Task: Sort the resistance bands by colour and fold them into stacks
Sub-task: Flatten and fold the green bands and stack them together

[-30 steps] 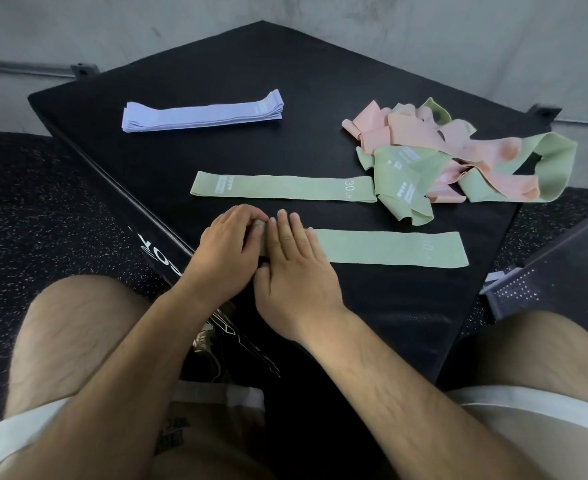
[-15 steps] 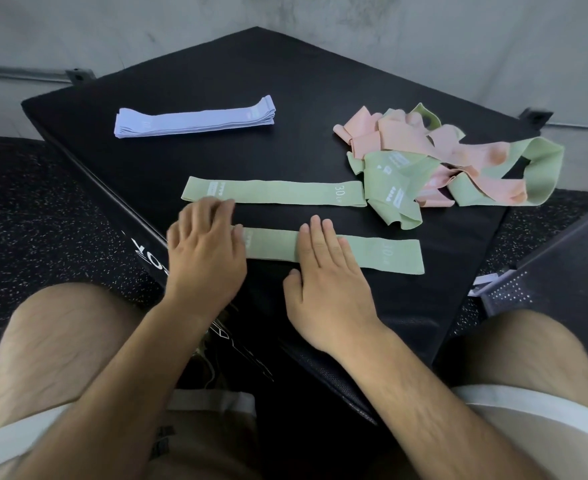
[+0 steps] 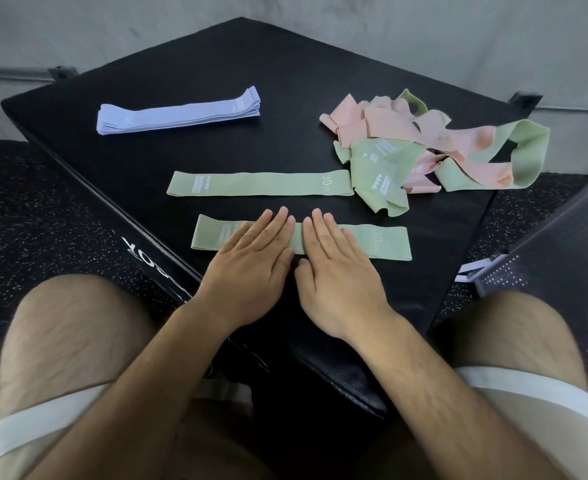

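A flat green band [image 3: 382, 242] lies near the front of the black padded box [image 3: 216, 71]. My left hand [image 3: 251, 265] and my right hand [image 3: 337, 271] press on its middle side by side, fingers straight. A second flat green band [image 3: 257, 183] lies just behind it. A neat stack of lilac bands [image 3: 178, 114] sits at the back left. A tangled pile of pink and green bands [image 3: 434, 147] lies at the right.
The box's left edge drops to speckled black floor [image 3: 25, 220]. A perforated dark metal surface [image 3: 555, 244] stands at the right, with white papers beside it. My bare knees flank the box's near corner. A grey wall runs behind.
Both hands came together over the middle of the near green band, which now lies flat and straight. The view shifted slightly.
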